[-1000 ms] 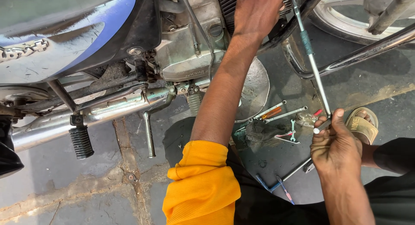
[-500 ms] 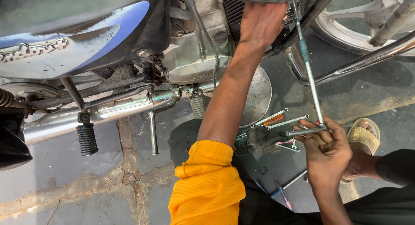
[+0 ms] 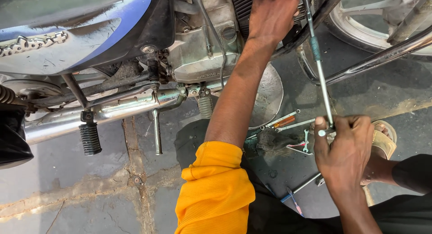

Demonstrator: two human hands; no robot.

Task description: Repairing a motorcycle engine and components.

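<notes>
head view, looking down past a parked motorcycle. left hand, at the end of an arm in a rolled orange ribbed sleeve, reaches up against the dark finned cylinder above the dull cast-metal engine case; its fingers are hidden behind the machine, so whether its grip is closed on anything cannot be told. right hand is clenched around the lower handle of a long thin steel t-bar wrench, whose smooth round shaft, banded by a greenish sleeve, rises steeply from the fist to the engine beside the left hand; a short pale end of the crossbar shows at the thumb. below the case runs a polished chrome exhaust pipe, with a ribbed black rubber footpeg hanging in front of it and a thin metal stand lever nearby. a glossy blue and black side panel fills the upper left. a shallow round grey metal pan lies on the floor under the engine. near the right hand lie an orange-handled screwdriver and a small flat steel spanner on dark oil-stained concrete floor, cracked and rough. a spoked alloy wheel shows top right, and a tan sandal sits just behind the fist.
</notes>
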